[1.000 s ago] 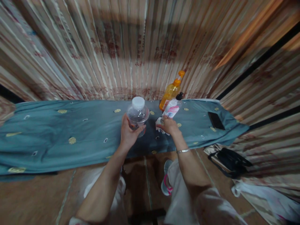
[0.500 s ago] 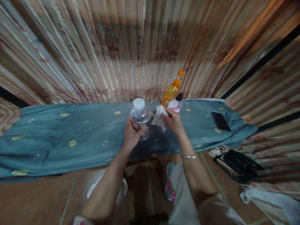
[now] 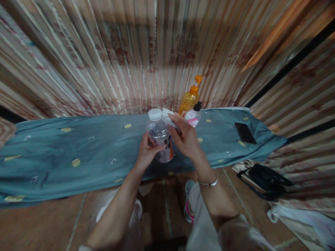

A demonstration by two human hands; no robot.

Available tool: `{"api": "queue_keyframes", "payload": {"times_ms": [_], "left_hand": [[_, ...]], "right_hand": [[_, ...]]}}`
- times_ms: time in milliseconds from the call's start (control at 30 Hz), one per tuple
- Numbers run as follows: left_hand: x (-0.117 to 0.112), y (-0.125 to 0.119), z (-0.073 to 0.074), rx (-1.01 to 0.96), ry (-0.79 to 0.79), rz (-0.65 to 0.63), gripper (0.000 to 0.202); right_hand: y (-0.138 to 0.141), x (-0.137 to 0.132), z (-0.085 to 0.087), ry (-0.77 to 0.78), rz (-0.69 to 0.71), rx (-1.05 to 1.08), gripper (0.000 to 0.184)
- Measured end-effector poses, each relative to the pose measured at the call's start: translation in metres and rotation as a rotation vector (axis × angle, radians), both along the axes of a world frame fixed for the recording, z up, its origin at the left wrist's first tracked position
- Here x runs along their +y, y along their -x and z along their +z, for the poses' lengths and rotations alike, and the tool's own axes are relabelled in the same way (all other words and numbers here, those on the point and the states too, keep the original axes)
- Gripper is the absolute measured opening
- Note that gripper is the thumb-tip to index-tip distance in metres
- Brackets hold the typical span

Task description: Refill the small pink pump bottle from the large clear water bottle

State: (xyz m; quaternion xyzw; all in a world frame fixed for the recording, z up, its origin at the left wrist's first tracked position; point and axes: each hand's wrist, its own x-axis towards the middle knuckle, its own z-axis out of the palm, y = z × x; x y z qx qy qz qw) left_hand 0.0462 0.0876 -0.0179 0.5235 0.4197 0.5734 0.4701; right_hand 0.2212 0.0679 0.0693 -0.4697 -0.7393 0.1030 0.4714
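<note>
My left hand (image 3: 147,153) is wrapped round the lower part of a clear plastic bottle (image 3: 158,134) with a white cap, lifted above the blue cloth-covered surface (image 3: 78,146). My right hand (image 3: 184,137) pinches a crumpled white cloth (image 3: 167,116) and presses it against the bottle's shoulder, just right of the cap. A thin bracelet sits on my right wrist.
An orange pump bottle (image 3: 190,97) and a small clear bottle with a black cap (image 3: 193,116) stand at the back against the striped curtain. A dark phone (image 3: 245,133) lies on the cloth at right. A black bag (image 3: 264,181) lies on the floor at right.
My right hand picked the white cloth up off the surface and brought it left and up against the bottle. The left hand has tilted the bottle slightly and kept its hold.
</note>
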Motion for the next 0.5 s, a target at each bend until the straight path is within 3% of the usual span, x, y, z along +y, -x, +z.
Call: {"api": "queue_keyframes", "payload": {"times_ms": [133,200,333,500], "left_hand": [[-0.017,-0.004,0.014,-0.128,0.166,-0.199,0.066],[-0.022,-0.006,0.019,-0.170,0.194,-0.240,0.064],[-0.022,-0.010,0.021,-0.287,0.189,-0.187,0.068],[-0.012,-0.010,0.013,-0.325,0.124,-0.096,0.058]], "right_hand": [[-0.031,0.021,-0.006,0.168,0.203,0.255,0.043],[-0.042,0.030,-0.012,0.240,0.261,0.345,0.044],[-0.044,0.037,-0.022,0.279,0.271,0.414,0.048],[-0.023,0.028,-0.024,0.132,0.220,0.319,0.048]]}}
